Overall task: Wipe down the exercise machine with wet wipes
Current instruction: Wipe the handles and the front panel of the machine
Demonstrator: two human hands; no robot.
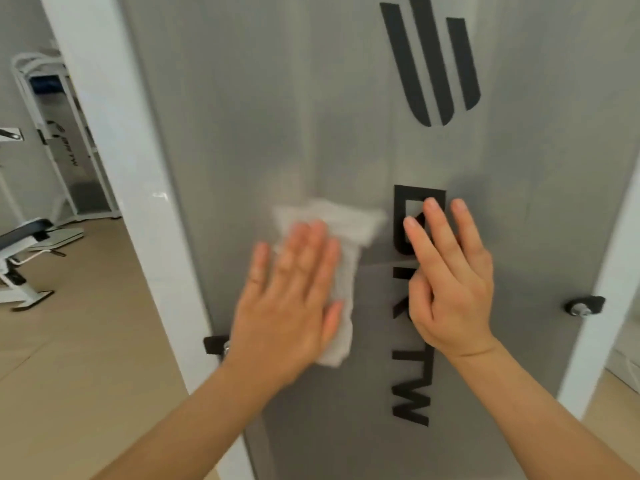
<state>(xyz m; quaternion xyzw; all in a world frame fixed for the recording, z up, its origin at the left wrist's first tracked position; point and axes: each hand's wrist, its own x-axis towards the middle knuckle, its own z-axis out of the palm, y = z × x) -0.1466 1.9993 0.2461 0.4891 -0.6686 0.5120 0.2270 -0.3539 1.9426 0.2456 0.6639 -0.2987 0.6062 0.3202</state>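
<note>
A tall grey panel of the exercise machine fills the view, framed by white posts and marked with a black logo and black letters running down it. My left hand lies flat with straight fingers on a white wet wipe, pressing it against the panel. The wipe sticks out above and to the right of the fingers. My right hand rests on the panel beside it, over the black letters, with its fingers straight and nothing in it.
The white frame post stands left of the panel, another at the right edge. Black bolted brackets hold the panel's sides. Behind on the left stand a white bench and another white machine on a tan floor.
</note>
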